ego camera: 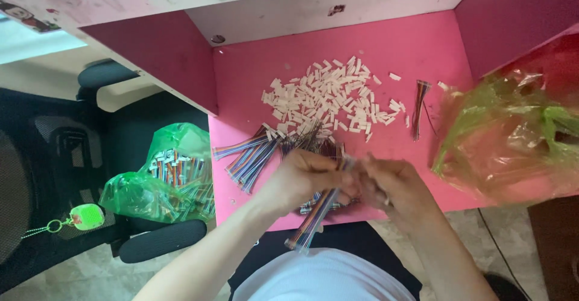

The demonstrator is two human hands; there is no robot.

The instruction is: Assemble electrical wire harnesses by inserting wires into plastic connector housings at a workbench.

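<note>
Both hands closed: striped wire bundle (313,216) gripped by left hand (301,180), its top end pinched by right hand (395,189), at front edge of pink tabletop (392,53). White plug pile (332,99) seen mid-tabletop.

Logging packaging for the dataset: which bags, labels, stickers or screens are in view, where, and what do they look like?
Green plastic bag: left, on the black chair, translucent, crumpled, holding ribbon cables with white connectors.
Orange-green plastic bag: right edge of the pink desk, translucent, crumpled, contents unclear.
Sticker: top left on the desk panel, small cartoon figure, red and black.
Green tag: on a bead chain, chair seat, rounded.
Screens: none.
</note>
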